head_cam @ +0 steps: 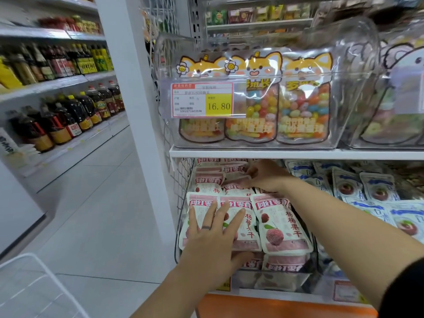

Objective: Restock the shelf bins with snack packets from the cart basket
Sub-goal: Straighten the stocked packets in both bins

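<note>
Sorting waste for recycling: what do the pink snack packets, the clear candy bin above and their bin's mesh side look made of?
The pink snack packets: soft plastic film, satin sheen, crimped seams. The clear candy bin: rigid glossy plastic, perhaps acrylic, glare streaks. The mesh side: white wire grid, probably coated metal.

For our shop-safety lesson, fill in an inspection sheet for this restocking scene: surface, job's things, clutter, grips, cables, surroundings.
Surface: white shelf above a wire bin of packets.
Job's things: pink packets in rows in the bin; white basket at lower left, contents out of view.
Clutter: nothing seen.
Grips: left grip lies flat on the front packets; right grip is on a rear packet, hold unclear.
Cables: nothing seen.
Surroundings: blue packets in the next bin, candy bags above, price tag, oil bottles across the aisle.
</note>
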